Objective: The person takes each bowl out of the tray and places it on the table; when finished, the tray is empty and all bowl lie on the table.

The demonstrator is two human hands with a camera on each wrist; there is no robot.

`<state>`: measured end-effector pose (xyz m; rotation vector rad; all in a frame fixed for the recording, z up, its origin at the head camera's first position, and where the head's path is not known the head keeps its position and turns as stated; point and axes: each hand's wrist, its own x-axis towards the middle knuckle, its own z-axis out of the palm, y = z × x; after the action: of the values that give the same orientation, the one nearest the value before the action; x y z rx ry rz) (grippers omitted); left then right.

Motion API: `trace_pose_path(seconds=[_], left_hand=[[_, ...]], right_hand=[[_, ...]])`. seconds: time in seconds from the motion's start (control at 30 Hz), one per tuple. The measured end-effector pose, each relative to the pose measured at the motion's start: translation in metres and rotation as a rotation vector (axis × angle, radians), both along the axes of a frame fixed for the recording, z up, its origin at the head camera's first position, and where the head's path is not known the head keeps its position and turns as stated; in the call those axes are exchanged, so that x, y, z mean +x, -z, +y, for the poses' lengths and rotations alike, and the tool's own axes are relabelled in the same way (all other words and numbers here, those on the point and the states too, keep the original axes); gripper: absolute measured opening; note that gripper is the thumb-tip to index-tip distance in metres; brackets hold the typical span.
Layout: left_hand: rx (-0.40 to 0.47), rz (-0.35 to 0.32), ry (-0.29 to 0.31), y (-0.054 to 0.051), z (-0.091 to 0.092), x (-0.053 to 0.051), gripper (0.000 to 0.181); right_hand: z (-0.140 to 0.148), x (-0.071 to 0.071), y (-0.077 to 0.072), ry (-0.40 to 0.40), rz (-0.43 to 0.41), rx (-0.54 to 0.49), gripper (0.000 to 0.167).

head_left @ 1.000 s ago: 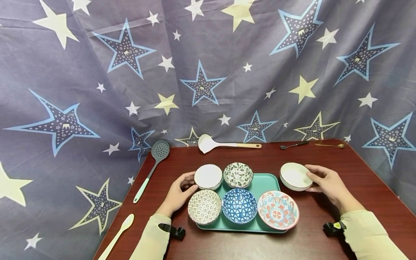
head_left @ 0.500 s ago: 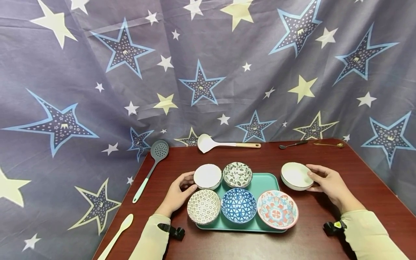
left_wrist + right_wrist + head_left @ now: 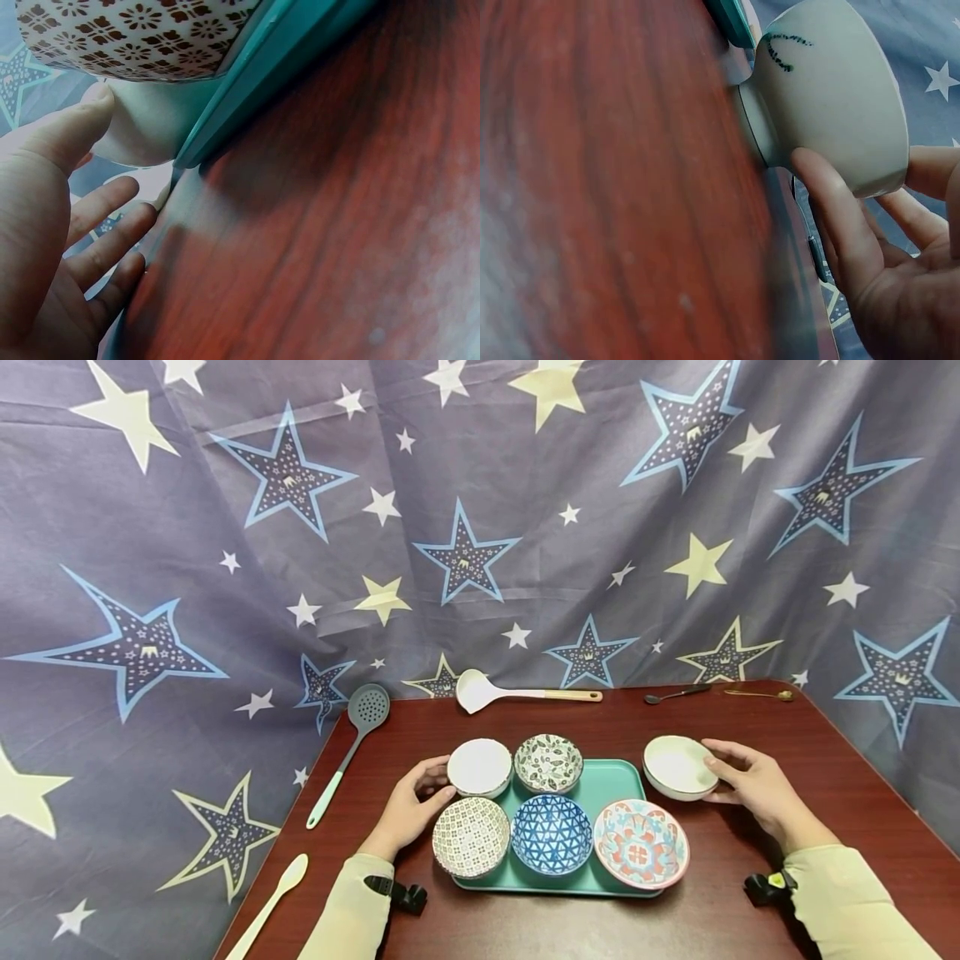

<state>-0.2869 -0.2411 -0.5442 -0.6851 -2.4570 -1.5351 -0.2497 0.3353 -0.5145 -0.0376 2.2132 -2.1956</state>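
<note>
pinching a cream bowl (image 3: 678, 767) is the right hand (image 3: 759, 783), while the left hand (image 3: 407, 808) loosely touches a white bowl (image 3: 479, 767).

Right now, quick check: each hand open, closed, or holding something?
Left hand: open, at the side of the white bowl on the green tray.
Right hand: holding the cream bowl by its side.

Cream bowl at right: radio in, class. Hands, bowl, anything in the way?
Right hand grips cream bowl; left hand at white bowl. Cream bowl beside green tray, not on it. Possible obstacle: pink-patterned bowl, tray's near right corner.
</note>
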Motion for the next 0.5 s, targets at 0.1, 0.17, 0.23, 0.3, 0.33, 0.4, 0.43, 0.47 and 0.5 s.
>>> trace_pose_path(seconds=[0.1,0.17,0.23,0.3,0.33,0.4,0.43,0.47,0.5], left_hand=[[0.0,-0.01,-0.006,-0.0008,0.0007,0.0005,0.051],[-0.003,-0.016,-0.011,-0.0014,0.0009,0.0009,0.051],[-0.008,-0.017,-0.013,-0.0015,0.001,0.001,0.052],[-0.012,-0.013,-0.012,-0.0016,0.0009,0.001,0.052],[-0.014,-0.01,-0.012,-0.0016,0.0009,0.001,0.052],[-0.016,-0.005,-0.011,-0.0015,0.0008,0.0008,0.052],[-0.016,-0.002,-0.01,-0.0013,0.0006,0.0007,0.052],[-0.016,0.0,-0.009,-0.0012,0.0005,0.0007,0.052],[-0.016,0.002,-0.007,-0.0009,0.0004,0.0007,0.051]], right_hand=[[-0.0004,-0.0005,0.0015,-0.001,-0.005,-0.019,0.046],[-0.0007,-0.0008,0.0026,0.002,-0.004,-0.029,0.046],[-0.0009,-0.001,0.0031,0.0,0.0,-0.03,0.045],[-0.001,-0.0009,0.0033,-0.001,0.002,-0.027,0.046],[-0.0011,-0.001,0.0033,0.0,0.002,-0.025,0.046],[-0.0011,-0.001,0.0031,-0.005,0.005,-0.01,0.046],[-0.0013,-0.001,0.003,-0.007,0.007,-0.005,0.046],[-0.0015,-0.0011,0.003,-0.004,0.005,-0.011,0.046],[-0.0017,-0.0011,0.0028,-0.006,0.007,-0.006,0.046]])
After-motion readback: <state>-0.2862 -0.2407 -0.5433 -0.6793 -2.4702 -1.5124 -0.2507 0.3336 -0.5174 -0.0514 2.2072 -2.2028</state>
